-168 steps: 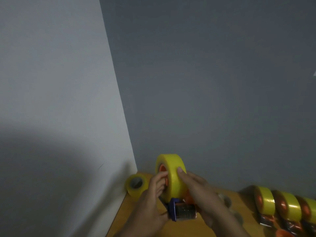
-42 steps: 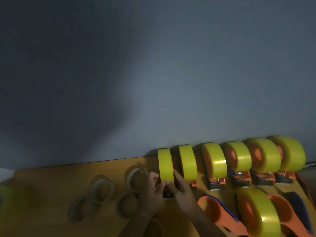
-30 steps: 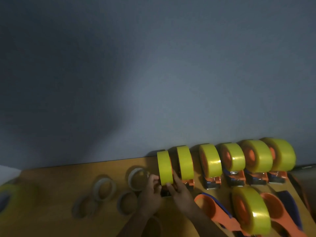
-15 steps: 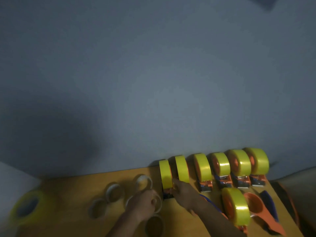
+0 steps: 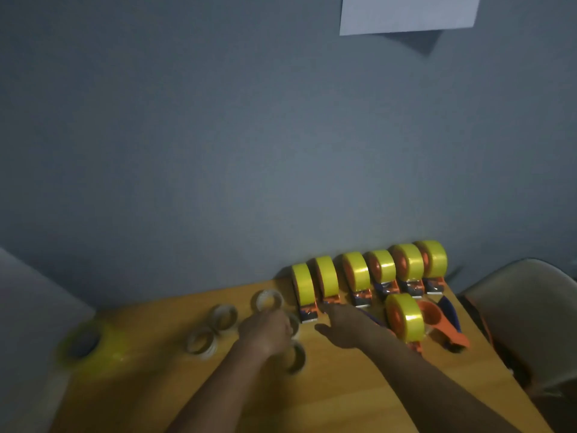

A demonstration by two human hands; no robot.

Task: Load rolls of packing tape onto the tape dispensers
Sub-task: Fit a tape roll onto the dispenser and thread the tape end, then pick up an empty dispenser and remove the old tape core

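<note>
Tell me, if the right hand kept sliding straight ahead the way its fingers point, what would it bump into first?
Probably the second yellow tape dispenser from the left in the row against the wall: the right hand points at its orange base, fingertips nearly there. Depth is hard to judge.

Dim grey wall, pinned paper sheet, wooden table, grey chair

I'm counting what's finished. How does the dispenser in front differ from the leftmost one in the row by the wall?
The front dispenser stands alone, nearer the person; the leftmost dispenser heads a row of six at the wall. The front one shows its orange hub; the leftmost shows almost only the edge of its yellow tape. The right hand lies just beside the leftmost one; nothing touches the front one. Both carry a yellow roll.
</note>
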